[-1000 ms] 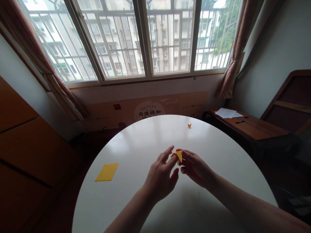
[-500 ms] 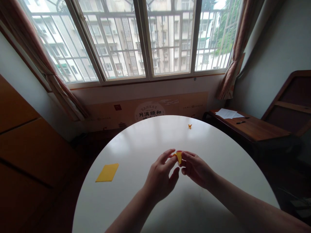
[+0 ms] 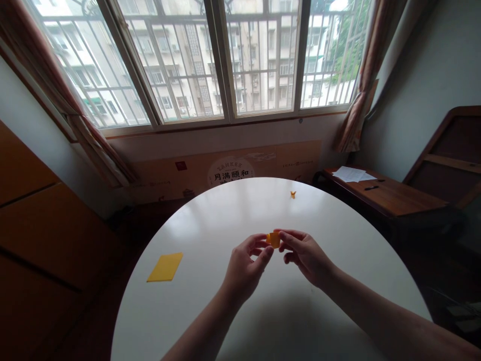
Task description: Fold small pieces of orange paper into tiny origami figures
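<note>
Both my hands are raised over the round white table (image 3: 210, 220) and pinch one small folded piece of yellow-orange paper (image 3: 274, 239) between them. My left hand (image 3: 246, 266) grips its left edge with thumb and curled fingers. My right hand (image 3: 306, 255) holds its right side with fingertips pressed together. A flat stack of yellow paper squares (image 3: 165, 266) lies on the table to the left, out of reach of either hand. A tiny folded yellow figure (image 3: 292, 194) sits near the table's far edge.
A dark wooden side table (image 3: 391, 195) with white sheets (image 3: 351, 174) and a pen stands to the right. A wooden cabinet runs along the left. A large barred window with curtains fills the wall ahead.
My left fingers have curled in from a spread pose into a pinch. The folded paper now looks smaller and squarer, where before a pointed flap stuck out.
</note>
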Demonstrator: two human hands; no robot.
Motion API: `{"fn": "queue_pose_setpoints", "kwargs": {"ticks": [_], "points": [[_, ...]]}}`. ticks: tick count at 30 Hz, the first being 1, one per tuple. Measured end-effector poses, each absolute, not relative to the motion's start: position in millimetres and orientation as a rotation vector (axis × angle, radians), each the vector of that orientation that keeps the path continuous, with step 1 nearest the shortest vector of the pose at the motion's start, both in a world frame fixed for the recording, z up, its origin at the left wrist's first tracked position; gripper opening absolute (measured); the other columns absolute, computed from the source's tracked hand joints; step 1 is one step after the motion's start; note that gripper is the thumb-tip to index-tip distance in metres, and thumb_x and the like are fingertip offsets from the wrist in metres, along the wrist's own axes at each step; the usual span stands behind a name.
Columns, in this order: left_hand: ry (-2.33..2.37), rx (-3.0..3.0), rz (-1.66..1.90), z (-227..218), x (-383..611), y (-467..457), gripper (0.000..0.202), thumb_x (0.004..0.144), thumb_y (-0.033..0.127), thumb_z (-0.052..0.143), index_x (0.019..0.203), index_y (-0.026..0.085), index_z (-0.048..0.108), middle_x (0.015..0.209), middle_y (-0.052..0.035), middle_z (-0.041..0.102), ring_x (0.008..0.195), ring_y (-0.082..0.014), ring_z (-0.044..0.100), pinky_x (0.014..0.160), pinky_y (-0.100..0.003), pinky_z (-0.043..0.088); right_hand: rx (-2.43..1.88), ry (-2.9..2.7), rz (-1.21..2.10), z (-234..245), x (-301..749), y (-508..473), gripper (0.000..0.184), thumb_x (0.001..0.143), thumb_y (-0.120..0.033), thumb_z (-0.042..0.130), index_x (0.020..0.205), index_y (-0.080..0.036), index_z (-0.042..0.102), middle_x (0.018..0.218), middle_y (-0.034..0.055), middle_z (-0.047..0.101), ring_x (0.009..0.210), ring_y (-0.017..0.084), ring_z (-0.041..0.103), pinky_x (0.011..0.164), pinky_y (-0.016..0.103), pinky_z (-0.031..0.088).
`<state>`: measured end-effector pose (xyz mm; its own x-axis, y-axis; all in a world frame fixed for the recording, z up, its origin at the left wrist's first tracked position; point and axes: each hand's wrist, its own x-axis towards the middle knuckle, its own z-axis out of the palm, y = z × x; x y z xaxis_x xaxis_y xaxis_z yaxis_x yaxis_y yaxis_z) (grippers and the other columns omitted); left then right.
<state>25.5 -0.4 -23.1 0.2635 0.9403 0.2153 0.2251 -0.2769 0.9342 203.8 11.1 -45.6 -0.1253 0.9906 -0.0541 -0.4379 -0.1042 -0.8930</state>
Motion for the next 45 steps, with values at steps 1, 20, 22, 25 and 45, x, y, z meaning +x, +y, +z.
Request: {"fn": "queue_pose_setpoints", "kwargs": {"ticks": [1,20,22,25,45], "points": [[1.079,1.662,1.041,-23,26,0,0.039,0.086,0.044,0.067,0.112,0.014,0.067,0.099,-0.0133,0.074,0.080,-0.0231,0.071,0.050,-0.026,0.055,-0.881,-0.928,1.505,-47,204,11,0.034,0.073,-0.043,0.085,0.096,-0.019,0.080,0.083,0.0064,0.071,0.072,0.016,0.057,0.052,0.023,0.045],[1.098,1.361,1.044,-26,28,5,0.036,0.076,0.046,0.076,0.085,0.010,0.076,0.069,-0.0070,0.070,0.060,-0.0140,0.060,0.047,-0.020,0.047,-0.818,-1.270,1.370,-51,200,6,0.028,0.080,-0.038,0.080,0.102,-0.020,0.078,0.084,0.0065,0.075,0.068,0.015,0.062,0.049,0.022,0.049],[1.100,1.362,1.042,-25,28,5,0.037,0.076,0.047,0.076,0.084,0.011,0.076,0.068,-0.0070,0.070,0.060,-0.0140,0.060,0.048,-0.020,0.047,-0.818,-1.291,1.344,-51,199,6,0.027,0.081,-0.038,0.079,0.101,-0.020,0.078,0.081,0.0057,0.074,0.067,0.015,0.061,0.049,0.022,0.049],[1.106,1.428,1.041,-24,27,5,0.036,0.077,0.046,0.076,0.085,0.011,0.076,0.068,-0.0072,0.070,0.061,-0.0147,0.060,0.048,-0.021,0.048,-0.836,-1.311,1.298,-50,199,6,0.027,0.082,-0.038,0.078,0.100,-0.019,0.078,0.080,0.0057,0.073,0.067,0.015,0.060,0.048,0.022,0.050],[1.069,1.782,1.317,1,24,-16,0.013,0.084,0.028,0.071,0.084,0.018,0.078,0.078,-0.0057,0.075,0.059,-0.0142,0.065,0.049,-0.021,0.053,-0.702,-1.475,0.958,-27,205,-16,0.012,0.088,-0.027,0.073,0.100,-0.026,0.076,0.089,0.0040,0.067,0.072,0.015,0.062,0.051,0.021,0.051]]}}
